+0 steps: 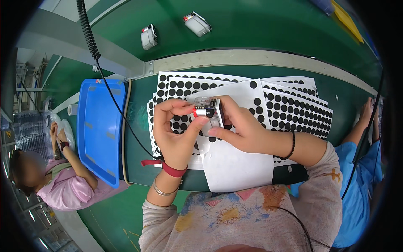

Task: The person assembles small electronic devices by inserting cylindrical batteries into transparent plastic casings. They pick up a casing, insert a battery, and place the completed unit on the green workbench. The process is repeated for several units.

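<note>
Over the sheets, my two hands hold a small clear plastic device housing (215,122) between them. A cylinder in red, silver and black (204,112), looking like a battery, lies across its side. My left hand (174,136) pinches at the red end of this cylinder with thumb and forefinger. From the other side, the fingers and thumb of my right hand (247,128) grip the housing. White sheets of black round dots (289,109) spread out beneath, partly overlapping. A mostly blank white sheet (239,168) lies on top of them, nearest to me.
Two similar clear units (149,38) rest on the green surface beyond the pale ledge (260,59). At left stands a blue tray (100,138), with a dark cable (126,119) hanging in front. A co-worker in pink (71,189) sits at left, another in blue (357,185) at right.
</note>
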`<action>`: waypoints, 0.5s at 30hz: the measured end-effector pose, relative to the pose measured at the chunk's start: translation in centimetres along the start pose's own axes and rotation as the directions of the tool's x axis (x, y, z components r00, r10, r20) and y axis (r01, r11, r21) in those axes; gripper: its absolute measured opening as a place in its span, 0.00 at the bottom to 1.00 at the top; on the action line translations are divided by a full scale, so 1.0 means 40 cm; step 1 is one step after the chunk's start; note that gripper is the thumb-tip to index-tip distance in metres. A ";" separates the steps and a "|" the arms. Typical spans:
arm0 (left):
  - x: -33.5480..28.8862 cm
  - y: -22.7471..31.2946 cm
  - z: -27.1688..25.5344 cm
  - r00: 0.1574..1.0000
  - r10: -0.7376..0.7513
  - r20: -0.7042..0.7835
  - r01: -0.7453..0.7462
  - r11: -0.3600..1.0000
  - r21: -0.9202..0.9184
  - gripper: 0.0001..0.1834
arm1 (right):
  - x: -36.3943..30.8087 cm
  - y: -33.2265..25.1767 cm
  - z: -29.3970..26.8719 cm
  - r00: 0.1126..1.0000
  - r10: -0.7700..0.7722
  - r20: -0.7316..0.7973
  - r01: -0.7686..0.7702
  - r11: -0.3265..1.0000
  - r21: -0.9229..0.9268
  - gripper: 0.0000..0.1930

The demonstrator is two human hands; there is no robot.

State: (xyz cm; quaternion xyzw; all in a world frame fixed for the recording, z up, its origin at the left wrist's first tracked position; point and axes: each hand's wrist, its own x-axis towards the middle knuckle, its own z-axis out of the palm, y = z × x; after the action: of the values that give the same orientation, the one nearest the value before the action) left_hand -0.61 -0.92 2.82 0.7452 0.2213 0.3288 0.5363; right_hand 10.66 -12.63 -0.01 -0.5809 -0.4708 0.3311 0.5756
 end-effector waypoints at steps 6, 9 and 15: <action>0.000 0.011 -0.002 0.988 0.152 0.006 -0.151 0.974 0.169 0.24 | -0.002 -0.008 0.008 0.996 -0.046 -0.076 0.040 0.996 -0.078 0.25; 0.000 0.020 -0.008 0.991 0.126 0.042 -0.132 0.972 0.193 0.24 | -0.005 -0.012 0.008 0.997 0.012 -0.080 -0.017 0.998 -0.068 0.26; -0.003 0.018 -0.008 0.992 0.119 0.034 -0.123 0.980 0.155 0.22 | -0.006 -0.027 0.010 0.992 0.022 -0.125 -0.032 0.996 -0.080 0.25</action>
State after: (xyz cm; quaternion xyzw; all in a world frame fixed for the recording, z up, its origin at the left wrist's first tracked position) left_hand -0.93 -1.03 3.54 0.8010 0.1943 0.3333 0.4578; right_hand 10.02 -12.82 0.98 -0.6296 -0.4396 0.2827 0.5748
